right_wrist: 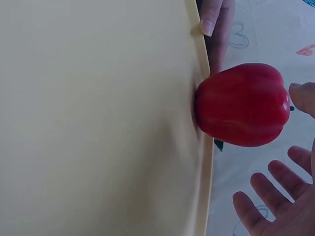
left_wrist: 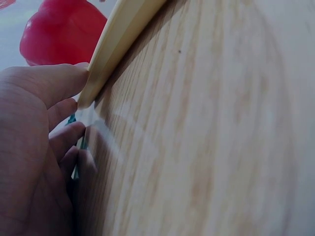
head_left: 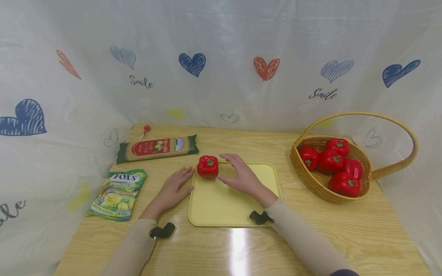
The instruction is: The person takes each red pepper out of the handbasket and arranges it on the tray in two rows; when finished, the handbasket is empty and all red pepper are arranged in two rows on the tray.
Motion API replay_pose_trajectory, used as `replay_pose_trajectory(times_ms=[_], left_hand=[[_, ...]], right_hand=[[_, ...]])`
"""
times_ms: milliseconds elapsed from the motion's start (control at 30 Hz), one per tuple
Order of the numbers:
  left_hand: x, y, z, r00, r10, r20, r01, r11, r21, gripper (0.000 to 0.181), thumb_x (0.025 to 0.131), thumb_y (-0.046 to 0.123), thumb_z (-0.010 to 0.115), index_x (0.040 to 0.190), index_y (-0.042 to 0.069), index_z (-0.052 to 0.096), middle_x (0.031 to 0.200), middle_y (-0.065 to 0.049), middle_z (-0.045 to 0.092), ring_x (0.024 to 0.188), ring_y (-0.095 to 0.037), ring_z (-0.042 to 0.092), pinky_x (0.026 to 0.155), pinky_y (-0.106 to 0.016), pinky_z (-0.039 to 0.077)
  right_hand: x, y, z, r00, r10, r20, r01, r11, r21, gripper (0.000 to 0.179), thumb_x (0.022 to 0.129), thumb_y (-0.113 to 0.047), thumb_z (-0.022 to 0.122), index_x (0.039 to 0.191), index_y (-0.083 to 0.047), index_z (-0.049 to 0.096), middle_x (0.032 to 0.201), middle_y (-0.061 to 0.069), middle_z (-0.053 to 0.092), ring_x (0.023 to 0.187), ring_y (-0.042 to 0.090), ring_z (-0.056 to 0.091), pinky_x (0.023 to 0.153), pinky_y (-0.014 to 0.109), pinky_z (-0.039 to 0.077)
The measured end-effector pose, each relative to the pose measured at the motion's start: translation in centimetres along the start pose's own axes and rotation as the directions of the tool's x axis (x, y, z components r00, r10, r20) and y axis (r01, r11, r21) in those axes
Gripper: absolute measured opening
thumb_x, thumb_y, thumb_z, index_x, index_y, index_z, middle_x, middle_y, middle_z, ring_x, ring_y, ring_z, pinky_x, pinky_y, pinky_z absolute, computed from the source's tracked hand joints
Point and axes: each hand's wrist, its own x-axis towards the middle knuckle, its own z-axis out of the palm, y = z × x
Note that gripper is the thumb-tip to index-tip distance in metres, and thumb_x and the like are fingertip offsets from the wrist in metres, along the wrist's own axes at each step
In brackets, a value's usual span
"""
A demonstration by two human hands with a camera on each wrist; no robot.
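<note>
A red bell pepper [head_left: 207, 168] with a green stem stands in the far left corner of a yellow tray [head_left: 221, 209]. My right hand [head_left: 243, 178] is just to the right of the pepper, thumb and fingers spread apart, holding nothing. In the right wrist view, its thumb tip [right_wrist: 298, 93] overlaps nothing but lies close beside the pepper's top. My left hand [head_left: 174, 191] lies along the tray's left edge with fingers stretched forward. In the left wrist view, its thumb [left_wrist: 74, 81] is right at the tray's rim.
At the right stands a wicker basket [head_left: 312, 188] with a tall handle, holding several red bell peppers [head_left: 329, 161]. To the left lie a green Fox's candy bag [head_left: 119, 195] and a long Olivoila pasta pack [head_left: 159, 149]. Behind them is a red lollipop [head_left: 146, 128].
</note>
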Motion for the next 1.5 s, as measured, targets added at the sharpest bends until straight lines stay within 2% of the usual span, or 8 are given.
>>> replay_pose_trajectory(times_ms=[367,900,1233,1500], left_hand=[[0.0,0.1,0.0,1.0,-0.006,0.004,0.006,1.0,0.001,0.063,0.102,0.03,0.061,0.157,0.008,0.039,0.164,-0.012,0.033,0.154,-0.035,0.02,0.125,-0.053,0.011],[0.1,0.0,0.0,1.0,-0.01,0.005,0.01,1.0,0.007,0.063,0.103,0.03,0.061,0.157,0.009,0.039,0.164,-0.012,0.032,0.154,-0.034,0.02,0.126,-0.052,0.01],[0.1,0.0,0.0,1.0,-0.004,0.005,0.004,1.0,0.002,0.063,0.103,0.03,0.061,0.157,0.009,0.039,0.164,-0.012,0.032,0.154,-0.034,0.019,0.126,-0.052,0.01],[0.0,0.0,0.0,1.0,-0.003,0.003,0.003,1.0,0.002,0.063,0.103,0.031,0.061,0.157,0.009,0.039,0.164,-0.012,0.032,0.154,-0.034,0.02,0.125,-0.052,0.01]], right_hand=[[-1.3,0.4,-1.3,0.999,0.025,0.024,-0.025,1.0,-0.014,0.069,0.094,-0.041,0.073,0.152,-0.015,0.046,0.153,0.003,0.045,0.137,0.025,0.048,0.111,0.044,0.045],[-3.5,1.4,-3.4,1.0,0.019,-0.009,-0.019,1.0,-0.024,0.067,0.096,-0.037,0.072,0.152,-0.013,0.045,0.15,0.004,0.048,0.133,0.024,0.05,0.11,0.044,0.046],[-4.7,2.3,-4.3,0.999,-0.011,-0.05,0.009,0.999,-0.035,0.066,0.095,-0.03,0.073,0.151,-0.011,0.045,0.148,0.01,0.049,0.131,0.028,0.051,0.106,0.05,0.048],[-5.7,3.0,-5.2,0.999,0.017,-0.042,-0.018,0.999,-0.034,0.066,0.096,-0.031,0.072,0.152,-0.012,0.044,0.149,0.008,0.048,0.132,0.028,0.05,0.107,0.05,0.047]])
